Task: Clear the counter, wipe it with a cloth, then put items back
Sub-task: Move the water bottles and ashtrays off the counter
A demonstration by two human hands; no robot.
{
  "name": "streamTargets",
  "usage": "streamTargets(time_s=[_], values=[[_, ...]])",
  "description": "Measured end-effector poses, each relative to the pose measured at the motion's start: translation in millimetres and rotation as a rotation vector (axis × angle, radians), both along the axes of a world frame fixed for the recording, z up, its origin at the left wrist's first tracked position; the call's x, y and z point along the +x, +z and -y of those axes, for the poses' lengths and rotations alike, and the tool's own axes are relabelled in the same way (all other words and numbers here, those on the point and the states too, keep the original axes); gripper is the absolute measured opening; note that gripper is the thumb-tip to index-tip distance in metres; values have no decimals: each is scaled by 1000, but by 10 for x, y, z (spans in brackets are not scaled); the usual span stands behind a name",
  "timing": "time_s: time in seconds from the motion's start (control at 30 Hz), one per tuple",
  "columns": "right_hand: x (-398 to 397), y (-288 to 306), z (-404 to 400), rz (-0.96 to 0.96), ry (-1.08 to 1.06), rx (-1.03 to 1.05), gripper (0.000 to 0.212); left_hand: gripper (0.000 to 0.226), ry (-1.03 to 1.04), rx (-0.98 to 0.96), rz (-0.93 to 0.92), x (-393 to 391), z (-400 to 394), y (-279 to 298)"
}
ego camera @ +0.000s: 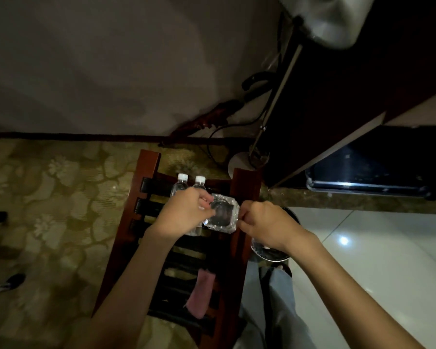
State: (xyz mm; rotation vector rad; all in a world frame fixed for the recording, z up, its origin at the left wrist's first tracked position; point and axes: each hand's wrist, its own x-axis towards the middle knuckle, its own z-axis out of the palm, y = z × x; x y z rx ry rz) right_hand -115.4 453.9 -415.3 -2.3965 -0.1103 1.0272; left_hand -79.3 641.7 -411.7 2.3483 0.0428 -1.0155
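Glass ashtray (221, 214) held over the far half of the slatted wooden luggage rack (244, 197), gripped from both sides. Left hand (184, 214) curled round the ashtray's left edge, fingertips over the rim; right hand (264, 226) pinching the right edge, fingers folded tight. Could not tell whether the ashtray's base touched the slats or hung just above them. Two capped water bottles (199, 183) standing on the rack just beyond and left of the ashtray, partly hidden by the left hand. Pink cloth (199, 295) draped over the slats nearer than the ashtray, well apart from it. Dark counter (363, 157) with a black tray to the right of and beyond the ashtray; lamp base and cables on the carpet beyond it. Round bin below the right wrist, just right of the rack. Handling judged as follows: thick faceted glass, so likely heavy for its bulk, rigid, smooth and slippery, prone to chipping on a hard knock. Best taken by opposite thick rim edges, as here, or cupped under the base; thin corners avoided. Gaps between slats noted as a risk: needed to be set flat across two slats, clear of the bottles. Stage judged as clearing, ashtray parked off the counter, or possibly being fetched back; not decidable from this view.
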Motion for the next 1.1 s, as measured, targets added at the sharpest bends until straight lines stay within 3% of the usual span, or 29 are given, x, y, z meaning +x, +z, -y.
streamTargets(time_s=[0.57,0.77,1.1], values=[[63,3002,420,411,151,-116,28,23,-338,78,449,-3,374,2987],[-128,3576,835,438,138,-113,28,24,-435,57,516,-36,749,3482],[-244,4050,1962,526,75,-127,30,25,-520,30,589,-37,1875,3983]])
